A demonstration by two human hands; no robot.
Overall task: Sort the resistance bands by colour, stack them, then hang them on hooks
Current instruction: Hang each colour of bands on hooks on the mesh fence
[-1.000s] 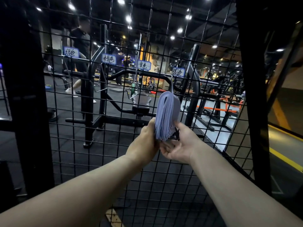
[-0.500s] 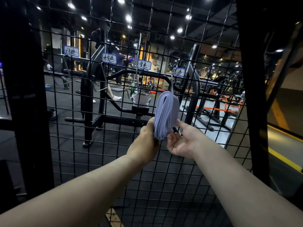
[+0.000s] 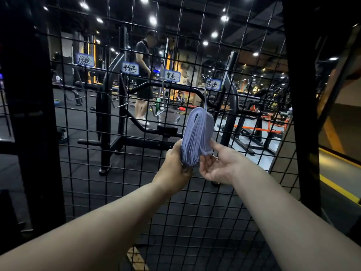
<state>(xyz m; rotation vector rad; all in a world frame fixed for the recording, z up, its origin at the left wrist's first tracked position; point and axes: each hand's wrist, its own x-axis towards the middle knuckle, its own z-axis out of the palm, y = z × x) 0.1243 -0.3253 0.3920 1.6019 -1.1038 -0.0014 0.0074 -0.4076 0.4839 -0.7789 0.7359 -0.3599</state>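
A thick stack of pale blue resistance bands (image 3: 196,133) hangs folded over a metal hook (image 3: 205,100) on the black wire grid (image 3: 125,192), under the rightmost label (image 3: 213,84). My left hand (image 3: 175,166) grips the lower left side of the stack. My right hand (image 3: 216,167) is palm up beside the lower right side, thumb touching the bands and fingers loosely curled below their ends. Three other hooks hang bare under the other labels.
Labels for green (image 3: 85,60), pink (image 3: 130,68) and purple (image 3: 172,76) are clipped along the grid. Black posts (image 3: 304,114) frame the grid on both sides. Behind it stand gym machines and a person (image 3: 143,75).
My right hand has drawn back a little from the stack and opened more. The stack hangs on the hook as before. The person behind the grid has walked to the right.
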